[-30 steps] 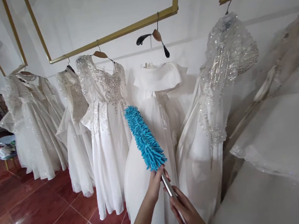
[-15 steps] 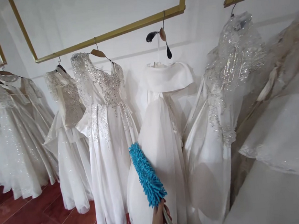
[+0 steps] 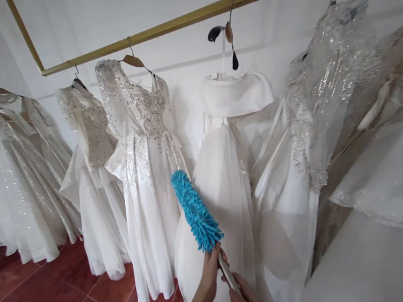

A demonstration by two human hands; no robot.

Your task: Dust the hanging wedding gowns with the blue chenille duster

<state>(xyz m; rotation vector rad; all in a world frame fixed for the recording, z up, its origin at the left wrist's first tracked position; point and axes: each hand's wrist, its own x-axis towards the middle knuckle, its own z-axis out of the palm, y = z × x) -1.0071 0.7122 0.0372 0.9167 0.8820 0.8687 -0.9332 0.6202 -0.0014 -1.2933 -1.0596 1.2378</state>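
A blue microfiber duster (image 3: 196,212) with a shaggy head points up and to the left, in front of a white off-shoulder gown (image 3: 220,168). My left hand (image 3: 213,261) is closed round its grey handle just below the blue head. Lower on the same handle, my right hand (image 3: 246,296) is closed too, partly cut off by the bottom edge. The duster's tip overlaps the skirt of a beaded white gown (image 3: 147,174); whether they touch I cannot tell.
More white gowns (image 3: 95,178) hang along the wall at left, and a sequined gown (image 3: 302,147) hangs at right. Gold rails (image 3: 164,28) carry the hangers. A loose-looking hanger (image 3: 229,32) hangs above the off-shoulder gown. Red tiles (image 3: 76,291) cover the floor.
The duster and both hands have risen in the picture, so more of the handle and my right hand shows. The view has shifted slightly; the gowns at right appear farther right.
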